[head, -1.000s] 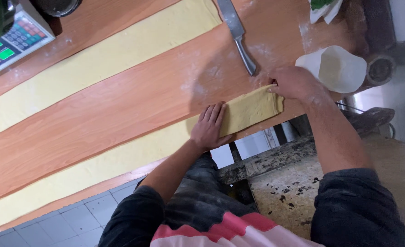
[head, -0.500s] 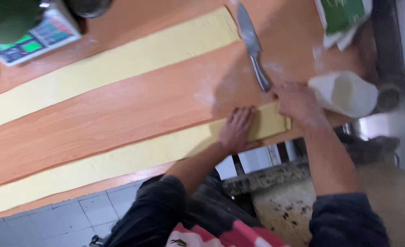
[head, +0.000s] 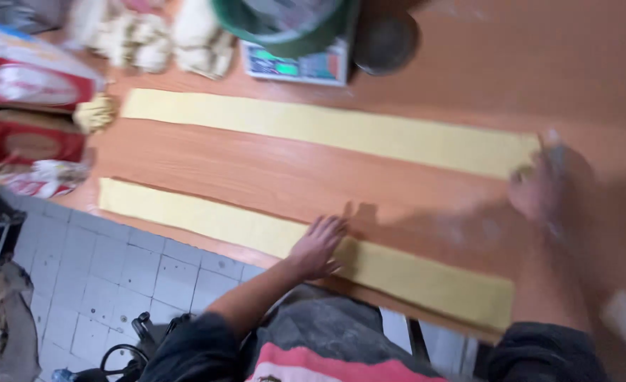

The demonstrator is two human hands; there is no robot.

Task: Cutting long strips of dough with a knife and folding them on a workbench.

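Yellow dough strips (head: 306, 244) are lying across a wooden table (head: 256, 170).
Left hand (head: 318, 247) is pressing flat, released, on the near strip; right hand (head: 539, 185) is blurred, grip unclear; green bowl (head: 284, 25) is sitting on a scale (head: 295, 65), contents unreadable.

Left hand (head: 318, 247) flat on near dough strip (head: 256, 233), fingers toward twelve o'clock. Right hand (head: 539, 185), blurred, at three o'clock by end of far dough strip (head: 327, 131). Both strips on wooden desk (head: 256, 170); scale (head: 295, 64) at twelve.
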